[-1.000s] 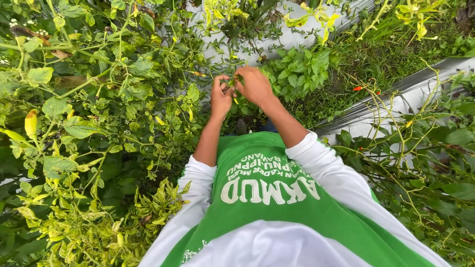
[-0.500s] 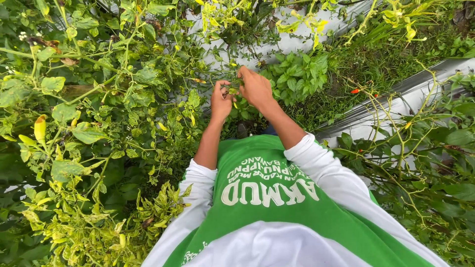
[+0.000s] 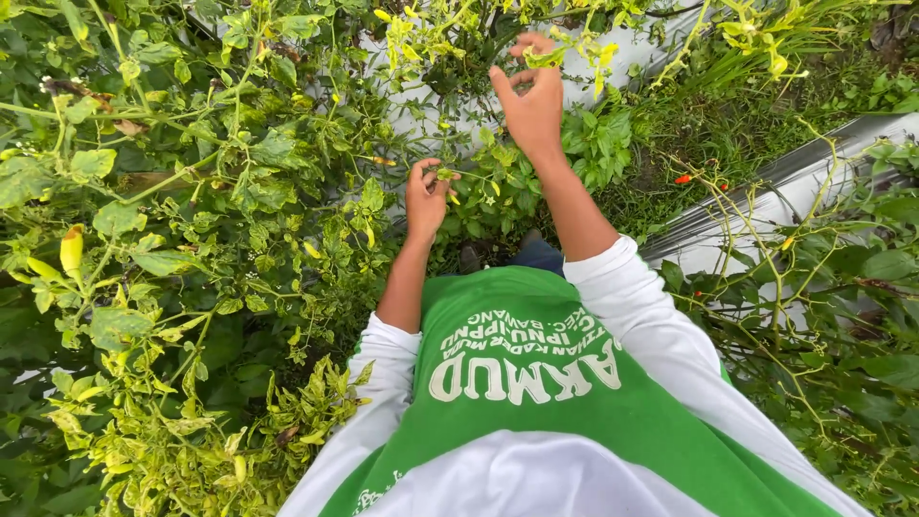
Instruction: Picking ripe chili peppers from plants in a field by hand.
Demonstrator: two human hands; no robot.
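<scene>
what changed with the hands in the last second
The right hand left the left hand and rose to a yellow-green leafy sprig, fingers spread around it. The left hand stayed low, still pinching a small green stem. The red chillies on the right hang as before.

Both hands reach forward: left hand (image 3: 427, 199) loosely curled, right hand (image 3: 529, 101) higher, fingers spread

Green shirt (image 3: 565, 402) with white sleeves (image 3: 651, 325), white lettering.
</scene>
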